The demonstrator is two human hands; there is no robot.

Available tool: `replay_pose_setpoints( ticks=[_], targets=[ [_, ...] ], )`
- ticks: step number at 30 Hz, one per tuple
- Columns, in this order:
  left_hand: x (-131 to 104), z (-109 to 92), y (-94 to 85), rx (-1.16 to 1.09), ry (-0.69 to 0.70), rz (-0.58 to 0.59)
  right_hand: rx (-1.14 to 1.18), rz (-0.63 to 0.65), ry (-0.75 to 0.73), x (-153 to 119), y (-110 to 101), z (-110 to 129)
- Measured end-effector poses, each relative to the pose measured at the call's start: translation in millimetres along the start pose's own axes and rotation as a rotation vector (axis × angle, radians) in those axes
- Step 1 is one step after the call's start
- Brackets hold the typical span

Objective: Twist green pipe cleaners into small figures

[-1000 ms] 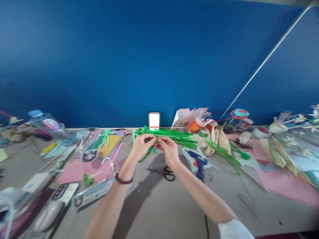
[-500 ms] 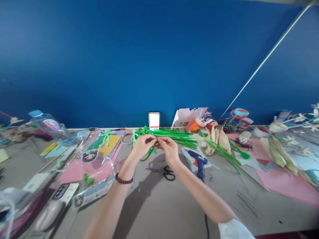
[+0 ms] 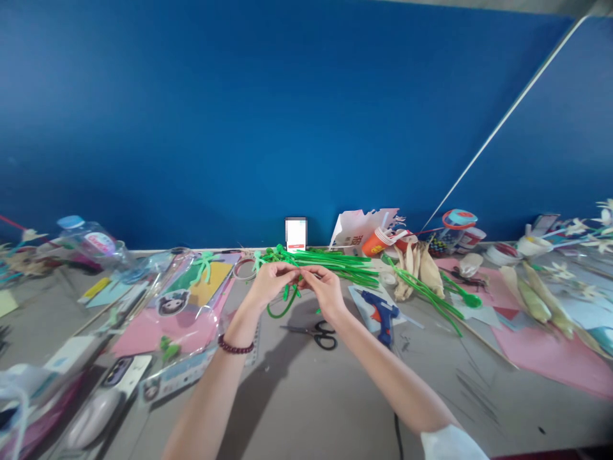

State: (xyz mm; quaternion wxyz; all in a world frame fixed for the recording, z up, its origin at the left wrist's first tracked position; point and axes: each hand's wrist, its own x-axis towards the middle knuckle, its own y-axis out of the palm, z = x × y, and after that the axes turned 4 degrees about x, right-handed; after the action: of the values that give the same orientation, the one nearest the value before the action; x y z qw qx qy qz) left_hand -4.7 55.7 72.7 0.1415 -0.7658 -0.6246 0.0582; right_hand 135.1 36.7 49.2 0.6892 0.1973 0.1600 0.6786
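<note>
My left hand [image 3: 274,285] and my right hand [image 3: 325,287] meet at the fingertips over the middle of the table. Both are pinched on a green pipe cleaner [image 3: 281,314], which hangs in a curved loop below my left fingers. Behind my hands lies a bundle of green pipe cleaners [image 3: 354,268], with a small phone [image 3: 295,234] standing upright at its back. Black-handled scissors [image 3: 318,333] rest on the table just below my hands. A blue glue gun [image 3: 384,313] is on white paper to the right of my right hand.
On the left are a plastic bottle [image 3: 98,241], a clear bag with pink sheets [image 3: 186,322], and a white mouse [image 3: 96,418]. To the right stand orange cups [image 3: 376,243], beside dried husks [image 3: 430,271], green stems [image 3: 426,287] and pink paper [image 3: 550,351].
The loop of green pipe cleaner under my left hand hangs lower and wider. My left hand has shifted slightly left; the fingertips of both hands stay together.
</note>
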Motion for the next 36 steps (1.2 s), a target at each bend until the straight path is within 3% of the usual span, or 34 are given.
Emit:
replay_pose_setpoints(
  ticks=[4, 7, 14, 20, 22, 32, 36],
  targets=[
    [0, 0, 1.3, -0.041, -0.012, -0.014, 0.023, 0.007, 0.014, 2, -1, 1],
    [-1, -3, 6.1, -0.008, 0.064, -0.04, 0.07, -0.003, 0.028, 5, -3, 1],
    [-11, -14, 14.0, 0.474, 0.382, -0.157, 0.085, -0.078, 0.063, 10, -6, 5],
    [-8, -2, 20.1, 0.789, 0.585, -0.395, 0.092, -0.08, 0.068, 10, -8, 4],
    [-7, 1, 22.4, 0.836, 0.625, -0.427, 0.086, -0.074, 0.062, 10, -8, 3],
    [-6, 2, 18.0, 0.824, 0.64, -0.449, 0.059, -0.009, 0.053, 13, -16, 15],
    [-7, 2, 17.2, 0.807, 0.621, -0.444, -0.156, 0.027, -0.057, 13, -18, 23]
  ],
)
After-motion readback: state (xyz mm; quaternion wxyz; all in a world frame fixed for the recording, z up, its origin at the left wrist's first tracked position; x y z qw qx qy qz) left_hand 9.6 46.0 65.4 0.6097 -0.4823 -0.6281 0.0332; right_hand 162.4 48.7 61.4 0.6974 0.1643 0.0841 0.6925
